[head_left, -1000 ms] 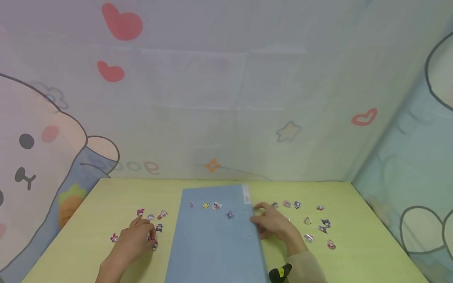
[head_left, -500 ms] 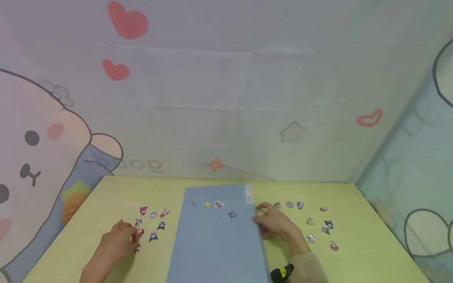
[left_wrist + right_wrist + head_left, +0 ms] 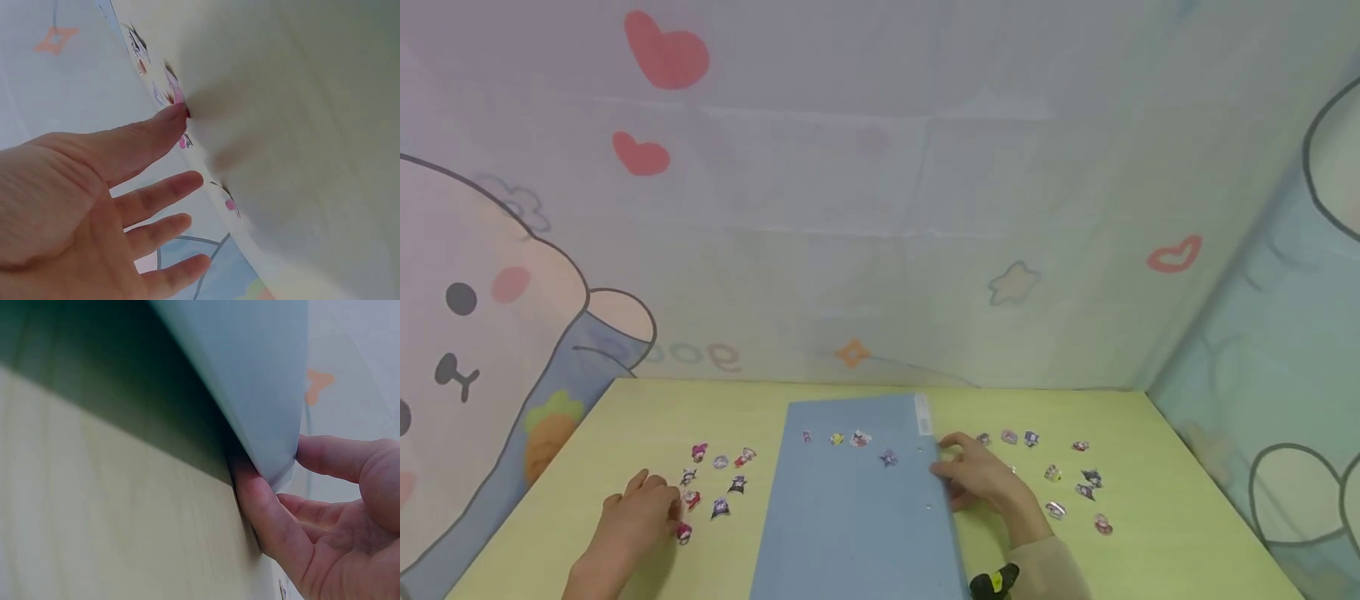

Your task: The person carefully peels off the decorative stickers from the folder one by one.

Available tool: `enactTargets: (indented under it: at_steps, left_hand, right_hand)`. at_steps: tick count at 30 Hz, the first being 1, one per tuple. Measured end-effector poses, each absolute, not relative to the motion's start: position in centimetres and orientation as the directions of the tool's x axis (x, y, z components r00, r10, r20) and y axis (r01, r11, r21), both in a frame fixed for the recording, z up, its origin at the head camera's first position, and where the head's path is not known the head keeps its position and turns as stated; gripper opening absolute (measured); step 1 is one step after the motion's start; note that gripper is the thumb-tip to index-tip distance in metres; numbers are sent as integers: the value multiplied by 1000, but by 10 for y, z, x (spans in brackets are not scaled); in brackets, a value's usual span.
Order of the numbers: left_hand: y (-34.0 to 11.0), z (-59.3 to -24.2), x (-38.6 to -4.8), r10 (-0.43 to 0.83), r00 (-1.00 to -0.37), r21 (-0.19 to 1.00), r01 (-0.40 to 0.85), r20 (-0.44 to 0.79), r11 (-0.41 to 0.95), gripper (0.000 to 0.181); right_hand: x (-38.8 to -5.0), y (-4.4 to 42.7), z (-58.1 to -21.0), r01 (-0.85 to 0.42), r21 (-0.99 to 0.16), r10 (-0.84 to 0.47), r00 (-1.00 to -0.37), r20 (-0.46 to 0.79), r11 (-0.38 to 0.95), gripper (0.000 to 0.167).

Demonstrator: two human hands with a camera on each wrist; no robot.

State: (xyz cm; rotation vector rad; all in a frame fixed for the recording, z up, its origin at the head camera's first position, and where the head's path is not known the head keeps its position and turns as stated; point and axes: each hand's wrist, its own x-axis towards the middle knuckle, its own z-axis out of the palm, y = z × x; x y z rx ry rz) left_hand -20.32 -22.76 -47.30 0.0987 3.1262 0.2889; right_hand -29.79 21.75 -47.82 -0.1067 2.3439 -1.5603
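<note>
My left hand is over the left side of the table, fingers loosely extended, beside several small cartoon stickers. In the left wrist view its thumb tip meets a pink sticker; whether it presses it is unclear. Nearest in the head view are a red-and-white sticker and a pink one. A blue folder lies in the middle with several stickers along its upper part. My right hand pinches the folder's right edge, thumb above and a finger underneath, and the edge is raised off the table.
More stickers lie spread on the table's right side, such as a dark one and a pink one. A white label marks the folder's upper right corner. A printed cloth hangs behind the yellow table.
My left hand has drawn back leftward from over the sticker group, uncovering several stickers. The right hand keeps its hold on the folder's edge. The head view has shifted slightly.
</note>
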Motion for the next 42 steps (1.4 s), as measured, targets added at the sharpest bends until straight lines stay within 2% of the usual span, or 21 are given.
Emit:
enactTargets:
  at_steps: [4,11,18,29,36,42]
  left_hand:
    - [-228,-472,-202,60,-998,172,60,5,983,27]
    - [-223,-467,-206,48,-999,157,47,1,987,19]
    - [-205,-455,-212,92,-996,187,88,-11,978,16]
    - [-141,-446,-233,241,-969,312,246,54,918,15]
    - [-101,-438,-250,285,-958,348,276,28,896,16]
    - [-75,-436,-269,342,-940,346,321,-2,882,32]
  right_hand:
    - [-298,217,-479,114,-913,-244,-944,-223,391,54]
    - [-299,217,-479,113,-916,-248,-943,-221,385,54]
    - [-301,218,-479,103,-909,-248,-944,-218,405,54]
    - [-304,221,-480,100,-910,-248,-945,-213,402,54]
    - [-301,220,-479,98,-911,-243,-947,-209,400,54]
    - [-300,219,-481,95,-917,-257,-944,-207,387,55]
